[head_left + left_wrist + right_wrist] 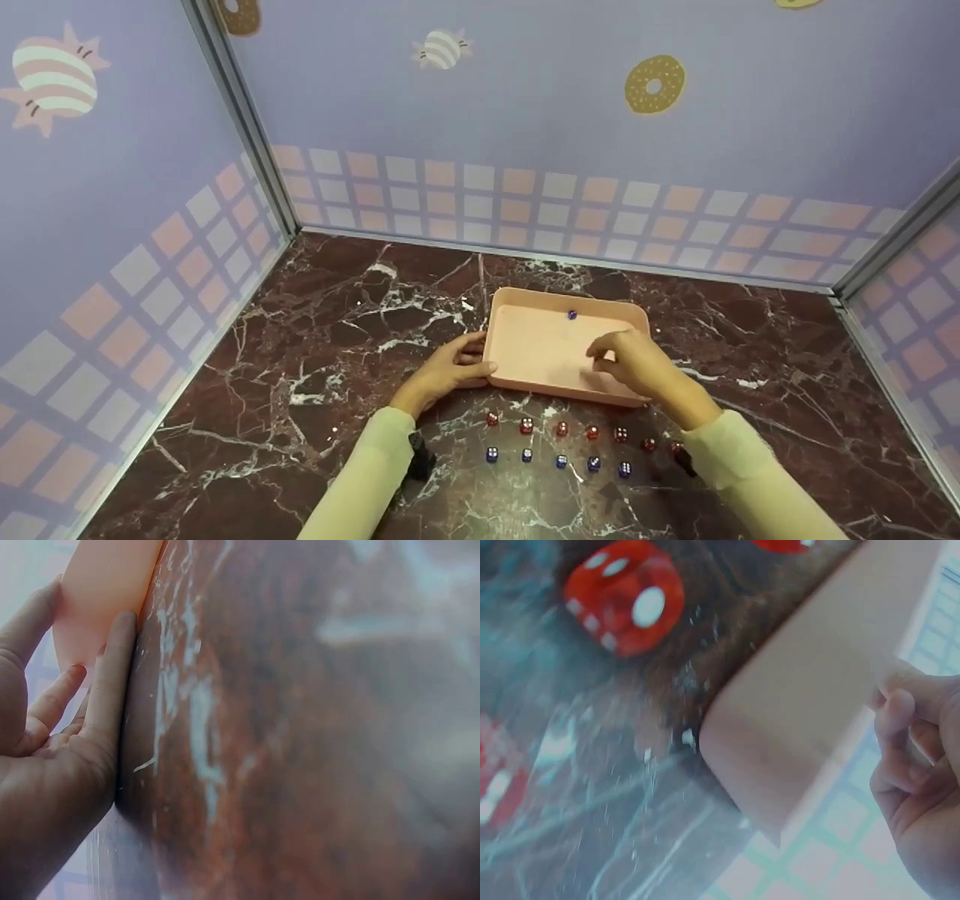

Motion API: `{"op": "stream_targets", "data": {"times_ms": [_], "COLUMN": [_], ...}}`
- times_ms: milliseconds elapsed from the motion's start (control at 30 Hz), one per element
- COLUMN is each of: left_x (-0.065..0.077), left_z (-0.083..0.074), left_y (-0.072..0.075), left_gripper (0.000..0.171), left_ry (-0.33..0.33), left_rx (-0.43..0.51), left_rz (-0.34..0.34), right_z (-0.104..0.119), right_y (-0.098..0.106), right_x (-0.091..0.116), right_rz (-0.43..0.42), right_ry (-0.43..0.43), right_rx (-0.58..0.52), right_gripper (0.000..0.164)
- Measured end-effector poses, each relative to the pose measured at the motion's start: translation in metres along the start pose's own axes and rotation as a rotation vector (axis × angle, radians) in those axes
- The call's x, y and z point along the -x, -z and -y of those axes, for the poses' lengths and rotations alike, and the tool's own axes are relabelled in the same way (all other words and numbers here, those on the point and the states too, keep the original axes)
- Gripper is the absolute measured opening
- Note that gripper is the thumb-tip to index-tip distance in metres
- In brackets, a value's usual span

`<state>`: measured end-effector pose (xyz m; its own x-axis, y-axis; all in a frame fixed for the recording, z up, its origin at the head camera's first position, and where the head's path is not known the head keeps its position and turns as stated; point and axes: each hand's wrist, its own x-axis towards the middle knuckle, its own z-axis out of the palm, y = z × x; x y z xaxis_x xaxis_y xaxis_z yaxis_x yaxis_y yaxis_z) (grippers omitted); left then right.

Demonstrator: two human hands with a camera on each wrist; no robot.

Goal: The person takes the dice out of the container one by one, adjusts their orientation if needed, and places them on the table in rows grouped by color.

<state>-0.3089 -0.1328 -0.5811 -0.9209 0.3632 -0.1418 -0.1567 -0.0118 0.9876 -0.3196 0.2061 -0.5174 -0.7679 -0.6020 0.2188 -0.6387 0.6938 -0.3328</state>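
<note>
A shallow peach tray (pixel 555 390) lies on the marbled table. My left hand (pixel 444 369) touches its left side, the thumb at the rim near the front corner; the left wrist view shows straight fingers (pixel 112 667) against the outer wall. My right hand (pixel 630 360) hangs over the tray's right part with fingers bent and tips close together; I cannot tell whether something small is between them. One blue die (pixel 572 315) rests inside the tray near the back wall.
In front of the tray stand a row of several red dice (pixel 562 428) and, nearer me, a row of several blue dice (pixel 561 461). The right sleeve (pixel 739 450) partly covers the red row's right end. Patterned panels (pixel 525 202) wall off the table's back and sides.
</note>
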Motion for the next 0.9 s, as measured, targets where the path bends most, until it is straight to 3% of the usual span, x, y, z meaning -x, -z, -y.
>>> {"op": "stream_targets", "data": {"times_ms": [167, 367, 600, 767, 900], "left_x": [0.001, -0.001, -0.001, 0.000, 0.001], "left_z": [0.003, 0.001, -0.002, -0.002, -0.002], "left_y": [0.000, 0.000, 0.001, 0.001, 0.000], "left_gripper": [0.075, 0.074, 0.075, 0.075, 0.075], "left_ry": [0.009, 0.009, -0.001, -0.003, 0.003], "left_rx": [-0.008, -0.011, -0.009, -0.008, -0.012], "left_rz": [-0.003, -0.002, 0.002, 0.013, 0.013], "right_z": [0.000, 0.002, 0.009, 0.013, 0.017], "right_y": [0.017, 0.029, 0.039, 0.036, 0.030], "right_x": [0.031, 0.067, 0.095, 0.108, 0.116], "right_rz": [-0.015, -0.060, 0.153, 0.197, 0.262], "right_ry": [-0.057, 0.025, 0.092, 0.140, 0.078], "right_rx": [-0.047, -0.059, -0.154, -0.139, -0.123], "right_gripper": [0.004, 0.010, 0.016, 0.020, 0.019]}}
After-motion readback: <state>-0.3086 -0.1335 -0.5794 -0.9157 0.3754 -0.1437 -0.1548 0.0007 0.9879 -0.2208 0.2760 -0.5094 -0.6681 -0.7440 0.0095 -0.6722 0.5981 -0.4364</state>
